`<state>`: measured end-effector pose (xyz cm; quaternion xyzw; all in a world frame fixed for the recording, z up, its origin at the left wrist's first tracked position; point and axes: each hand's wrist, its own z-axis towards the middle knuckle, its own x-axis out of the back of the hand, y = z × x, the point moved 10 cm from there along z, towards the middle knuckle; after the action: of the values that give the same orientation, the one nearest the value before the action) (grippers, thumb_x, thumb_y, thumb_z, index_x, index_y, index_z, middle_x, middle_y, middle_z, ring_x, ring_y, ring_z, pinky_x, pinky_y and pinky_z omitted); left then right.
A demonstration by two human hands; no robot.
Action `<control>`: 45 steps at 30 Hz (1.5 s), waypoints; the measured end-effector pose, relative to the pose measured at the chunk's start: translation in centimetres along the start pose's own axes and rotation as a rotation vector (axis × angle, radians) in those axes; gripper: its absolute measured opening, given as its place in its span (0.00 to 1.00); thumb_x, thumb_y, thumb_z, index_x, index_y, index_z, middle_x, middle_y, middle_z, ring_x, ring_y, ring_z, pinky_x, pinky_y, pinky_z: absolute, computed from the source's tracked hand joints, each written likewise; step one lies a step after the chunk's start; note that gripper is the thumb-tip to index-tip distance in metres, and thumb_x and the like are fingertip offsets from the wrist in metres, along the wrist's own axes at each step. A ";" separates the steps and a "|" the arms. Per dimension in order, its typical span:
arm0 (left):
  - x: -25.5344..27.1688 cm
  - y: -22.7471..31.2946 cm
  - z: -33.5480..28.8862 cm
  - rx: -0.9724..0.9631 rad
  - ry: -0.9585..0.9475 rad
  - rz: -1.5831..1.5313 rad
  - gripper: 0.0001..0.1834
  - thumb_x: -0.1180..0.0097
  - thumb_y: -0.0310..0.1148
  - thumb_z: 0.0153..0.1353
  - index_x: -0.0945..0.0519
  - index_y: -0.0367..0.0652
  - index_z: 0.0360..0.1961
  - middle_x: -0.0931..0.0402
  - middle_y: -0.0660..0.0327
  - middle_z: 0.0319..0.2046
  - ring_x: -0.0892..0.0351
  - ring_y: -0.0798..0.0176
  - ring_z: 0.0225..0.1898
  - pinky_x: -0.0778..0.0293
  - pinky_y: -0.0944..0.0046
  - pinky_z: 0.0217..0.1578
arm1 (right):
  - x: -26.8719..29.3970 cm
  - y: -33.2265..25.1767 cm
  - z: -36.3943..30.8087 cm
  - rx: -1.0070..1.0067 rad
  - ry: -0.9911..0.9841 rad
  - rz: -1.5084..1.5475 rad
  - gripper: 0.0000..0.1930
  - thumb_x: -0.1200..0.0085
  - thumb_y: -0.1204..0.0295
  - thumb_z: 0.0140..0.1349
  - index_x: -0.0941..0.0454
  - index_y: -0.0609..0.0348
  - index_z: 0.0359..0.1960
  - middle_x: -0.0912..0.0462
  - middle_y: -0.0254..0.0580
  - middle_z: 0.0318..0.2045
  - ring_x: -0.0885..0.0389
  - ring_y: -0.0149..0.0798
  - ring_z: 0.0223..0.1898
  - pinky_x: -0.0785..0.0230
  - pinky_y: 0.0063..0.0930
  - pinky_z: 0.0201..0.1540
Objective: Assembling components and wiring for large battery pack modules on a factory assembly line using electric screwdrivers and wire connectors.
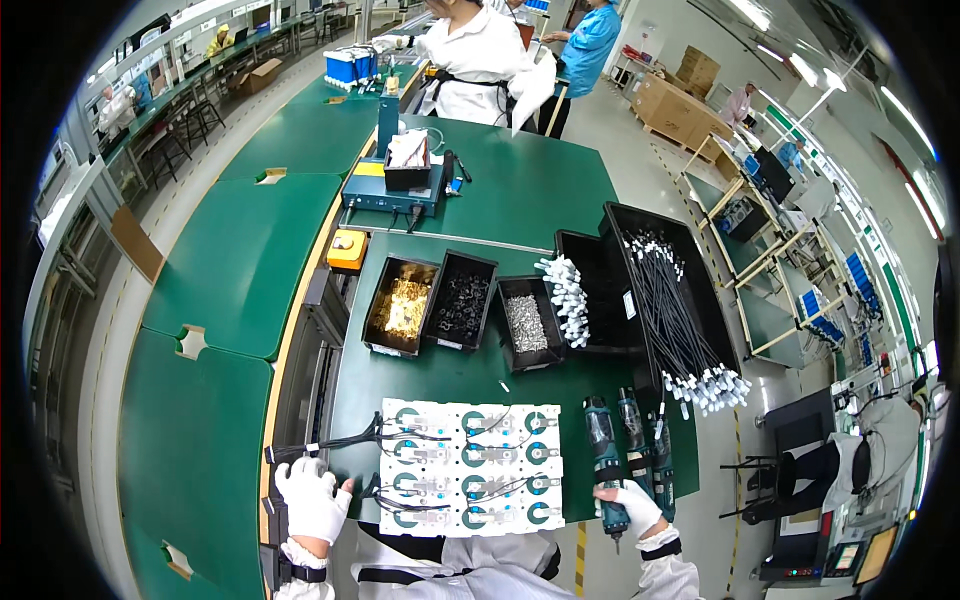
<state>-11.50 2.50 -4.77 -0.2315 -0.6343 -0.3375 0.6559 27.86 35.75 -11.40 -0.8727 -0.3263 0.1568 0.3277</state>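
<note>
A white panel (471, 415) lies before me, with rows of green ring-shaped parts, metal pieces and thin dark wires. Bundled black cables (350, 437) run off its left side. My left hand (313, 497), in a white glove with a bare thumb tip, rests fingers apart at the bench's left edge, below these cables, holding nothing visible. Right of the panel, my right hand (632, 506) is wrapped round the lower part of a teal and black electric screwdriver (603, 440), whose bit points toward me. Two similar screwdrivers (633, 432) lie just right of it.
Beyond the panel stand black bins with brass-coloured parts (404, 305), black pieces (463, 305), small metal fasteners (527, 322) and white-tipped parts (567, 300). Black cables (660, 300) fill a larger bin at right. A yellow-orange box (347, 250) sits at left; a person (480, 60) works across the bench.
</note>
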 end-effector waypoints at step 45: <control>3.3 -29.8 -64.3 1.840 -0.292 0.482 0.34 0.67 0.61 0.74 0.34 0.57 0.73 0.30 0.52 0.67 0.25 0.44 0.63 0.30 0.48 0.63 | -14.7 -22.6 -4.6 1.117 -0.945 -0.190 0.52 0.41 0.24 0.50 0.26 0.73 0.47 0.17 0.61 0.34 0.15 0.49 0.35 0.19 0.39 0.37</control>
<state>9.92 -64.85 -10.94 0.2098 -0.6616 0.4681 0.5469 8.69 36.68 8.13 -0.3832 -0.3783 0.6298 0.5599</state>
